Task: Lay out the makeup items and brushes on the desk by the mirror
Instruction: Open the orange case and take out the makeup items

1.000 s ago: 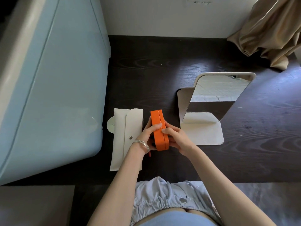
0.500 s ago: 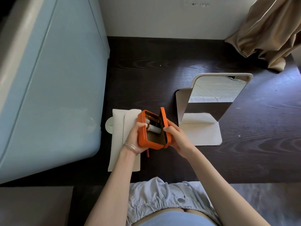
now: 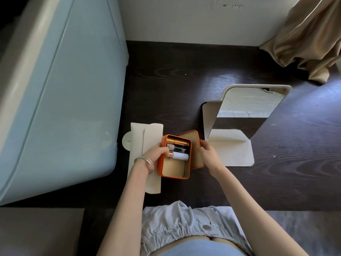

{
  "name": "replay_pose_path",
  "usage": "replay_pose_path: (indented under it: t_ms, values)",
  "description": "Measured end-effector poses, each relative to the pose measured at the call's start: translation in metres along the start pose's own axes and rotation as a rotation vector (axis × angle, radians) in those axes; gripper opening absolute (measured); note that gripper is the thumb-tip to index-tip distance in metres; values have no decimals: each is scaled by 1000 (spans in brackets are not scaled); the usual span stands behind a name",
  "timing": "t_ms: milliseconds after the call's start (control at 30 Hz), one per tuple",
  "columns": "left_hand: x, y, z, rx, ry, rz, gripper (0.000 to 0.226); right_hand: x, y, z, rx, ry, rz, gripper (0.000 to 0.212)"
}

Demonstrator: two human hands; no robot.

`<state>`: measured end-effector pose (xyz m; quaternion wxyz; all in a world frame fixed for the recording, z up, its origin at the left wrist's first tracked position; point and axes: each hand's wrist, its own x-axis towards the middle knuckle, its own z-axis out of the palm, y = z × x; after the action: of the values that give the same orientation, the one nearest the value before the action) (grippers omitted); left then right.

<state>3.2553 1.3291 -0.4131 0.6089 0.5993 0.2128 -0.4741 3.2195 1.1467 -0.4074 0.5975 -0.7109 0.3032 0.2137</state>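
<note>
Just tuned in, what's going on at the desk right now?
A person is holding an open orange case over the dark desk. The left hand grips the tray half, and the right hand holds the lid swung open. Inside lie a gold tube, a black tube and a white tube. Nothing from the case is laid out yet. A cream pouch lies to the left, the standing mirror to the right.

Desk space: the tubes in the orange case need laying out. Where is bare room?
Free: dark desk behind the case, between blue cabinet and mirror; also right of the mirror. Crowded: between white pouch and mirror base, where both hands work.
</note>
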Motion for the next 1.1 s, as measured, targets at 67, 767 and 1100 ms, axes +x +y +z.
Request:
replay_pose_path:
  t_ms: [67,767,1100]
  values:
    - [0,0,1,39,21,6,43,2,3,3,-115,-4,9,44]
    - [5,9,35,1239,686,685,61,-14,-9,15,-107,-19,-171,53]
    - [15,14,61,1276,611,516,63,-16,-10,4,-115,-69,-163,53]
